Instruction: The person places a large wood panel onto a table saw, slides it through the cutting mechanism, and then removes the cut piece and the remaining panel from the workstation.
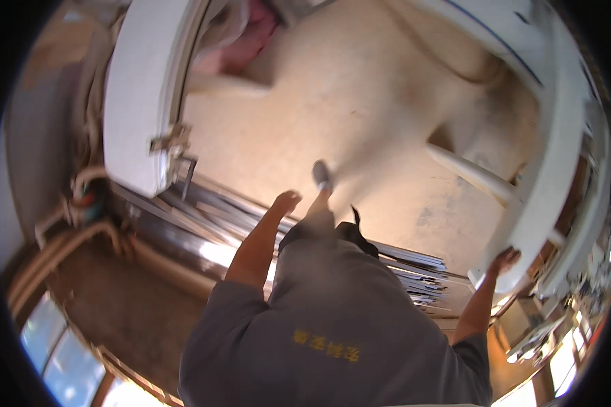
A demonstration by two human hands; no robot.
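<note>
My left hand [288,202] hangs beside my leg, above the pale floor [360,122]. Its fingers are loosely bent and look apart, and I see nothing in them. Out to the right, my right hand [504,260] overlaps the edge of a long white machine body [543,197]. Its fingers are half curled, with nothing visible in them. Whether that hand touches the white surface, I cannot tell. One shoe [321,173] shows ahead of my body, mid-floor.
A white machine or table end [139,102] with a metal clamp-like fitting [172,141] stands at the left. Long metal strips [414,271] lie behind me on both sides. A white leg [472,173] juts from the right-hand machine. Pink material [241,44] lies far left; brown hoses [68,251] curve nearby.
</note>
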